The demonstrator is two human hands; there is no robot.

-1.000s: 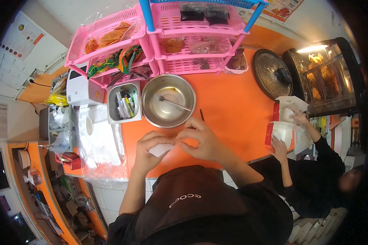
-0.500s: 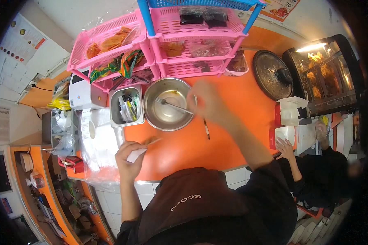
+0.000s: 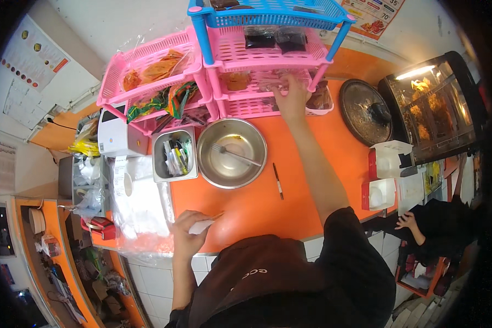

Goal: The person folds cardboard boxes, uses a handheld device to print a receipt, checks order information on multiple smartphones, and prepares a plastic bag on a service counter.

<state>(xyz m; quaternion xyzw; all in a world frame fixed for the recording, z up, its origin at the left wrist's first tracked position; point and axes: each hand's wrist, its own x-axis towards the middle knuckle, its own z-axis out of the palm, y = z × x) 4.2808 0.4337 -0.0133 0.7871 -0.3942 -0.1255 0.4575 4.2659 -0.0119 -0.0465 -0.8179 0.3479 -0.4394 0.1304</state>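
Near the front edge of the orange counter, my left hand [image 3: 187, 235] is closed around a folded white paper slip [image 3: 201, 227]. A small orange-brown piece [image 3: 217, 216] sticks out past its fingertips, too blurred to name. My right hand [image 3: 293, 103] reaches into the middle shelf of the pink plastic rack [image 3: 243, 106], thumb and fingers apart, at clear plastic bags [image 3: 269, 82]. Its fingertips are partly lost among the bags. Between the hands stands a steel bowl [image 3: 224, 174] with a fork [image 3: 238, 156] inside. A thin dark pen-like stick [image 3: 278, 180] lies right of the bowl.
A steel container of markers [image 3: 175, 158] stands beside the bowl, with a white printer [image 3: 120, 136] behind it. A round dark lid [image 3: 365, 113], open boxes [image 3: 380, 194] and a lit food warmer [image 3: 432, 104] are at the right. A co-worker's hand [image 3: 407, 220] shows far right.
My right hand has moved from beside the bowl up and away to the rack shelf. My left hand still holds the paper slip. The co-worker's hand has left the boxes.
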